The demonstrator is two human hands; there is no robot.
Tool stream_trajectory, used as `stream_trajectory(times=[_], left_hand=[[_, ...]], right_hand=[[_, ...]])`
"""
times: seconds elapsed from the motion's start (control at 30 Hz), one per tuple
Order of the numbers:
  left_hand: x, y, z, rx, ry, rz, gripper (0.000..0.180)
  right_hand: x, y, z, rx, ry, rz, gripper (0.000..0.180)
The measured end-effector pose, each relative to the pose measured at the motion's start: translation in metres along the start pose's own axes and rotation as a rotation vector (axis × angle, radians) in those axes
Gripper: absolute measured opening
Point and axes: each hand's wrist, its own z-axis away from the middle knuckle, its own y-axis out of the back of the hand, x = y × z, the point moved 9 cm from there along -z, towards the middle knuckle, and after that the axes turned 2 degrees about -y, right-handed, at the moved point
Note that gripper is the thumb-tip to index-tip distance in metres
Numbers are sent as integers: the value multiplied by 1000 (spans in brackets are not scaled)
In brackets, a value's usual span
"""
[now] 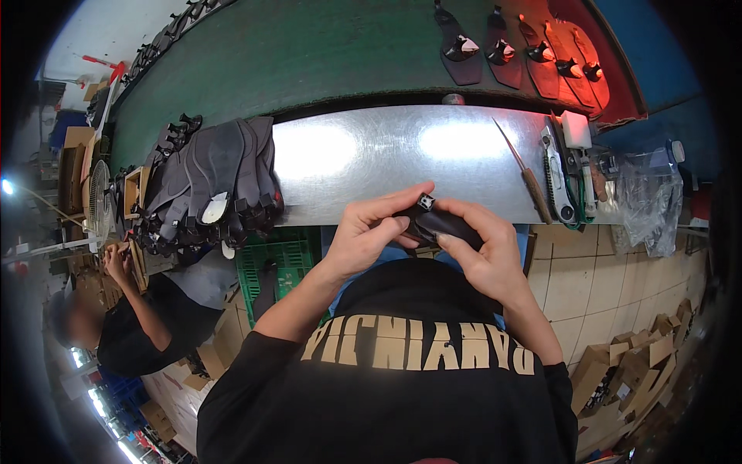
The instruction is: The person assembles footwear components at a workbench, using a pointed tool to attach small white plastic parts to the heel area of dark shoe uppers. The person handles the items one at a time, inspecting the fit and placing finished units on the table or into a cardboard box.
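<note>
Holding shoe part (450, 224) in left hand (365, 233) and right hand (490, 251) by counter's near edge (305, 216); likely pliable; grip at sides.

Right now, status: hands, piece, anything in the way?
Left hand and right hand both gripping dark piece. Piece at steel bench's near edge. Awl rightward, sole stack leftward, neither touching the hands.

A curved black shoe part (454, 226) sits between fingers (396, 203).
</note>
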Motion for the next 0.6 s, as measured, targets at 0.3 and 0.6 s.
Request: stream_trajectory(times=[0.3,0.6], left_hand=[[-5,-1,-2,27,-13,-60,46],[-8,0,-4,44,38,-48,43]], right_hand=[[-5,-2,0,37,41,87,18],[-24,-9,-3,-18,259,300,19]])
